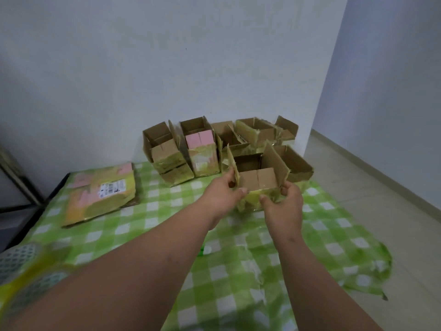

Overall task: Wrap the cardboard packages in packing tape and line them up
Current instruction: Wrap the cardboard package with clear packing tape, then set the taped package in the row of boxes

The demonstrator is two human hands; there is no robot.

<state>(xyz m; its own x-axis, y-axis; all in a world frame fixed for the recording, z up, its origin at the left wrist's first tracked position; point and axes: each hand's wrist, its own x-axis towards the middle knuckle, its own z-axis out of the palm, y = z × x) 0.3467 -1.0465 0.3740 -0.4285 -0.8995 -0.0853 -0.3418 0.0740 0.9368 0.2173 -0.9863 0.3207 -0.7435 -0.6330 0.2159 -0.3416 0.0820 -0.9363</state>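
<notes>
Both hands are out in front on 1 small open cardboard box (259,181), which sits on the green checked cloth (238,271) just in front of the row of taped boxes (200,149) against the wall. The left hand (220,194) pinches the box's left flap, thumb curled along its lower front edge. The right hand (282,201) grips the lower right corner, fingers curled round the yellowish tape there. The box looks light and empty, its flaps thin and floppy, so I'd judge the corners and bottom edges the firmer place to hold; the glossy tape may be slippery. A flat taped parcel (101,194) lies well apart on the left.
</notes>
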